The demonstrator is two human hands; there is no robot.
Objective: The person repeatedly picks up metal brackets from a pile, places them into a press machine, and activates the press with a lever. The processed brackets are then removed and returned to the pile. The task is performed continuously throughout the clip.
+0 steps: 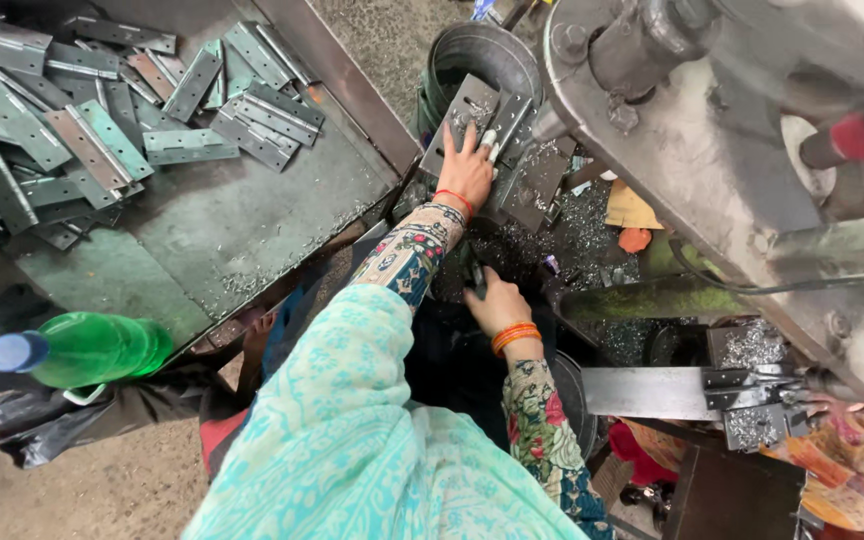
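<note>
The left hand [467, 170] is laid flat, fingers spread, on a hinge plate [464, 112] by the bucket [482, 55]; the right hand [497, 305] is closed on a dark handle [476, 278]. Fingers could be cut by sharp swarf [582, 225]

Soft even daylight, blurred right edge.

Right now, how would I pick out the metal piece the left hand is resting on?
Start at the round metal bucket at top centre, beside the big grey machine. A flat grey hinge plate leans across the bucket's near rim, under the left hand. Unlike the hinges heaped on the tray at left, it is dusted with metal shavings.
</note>
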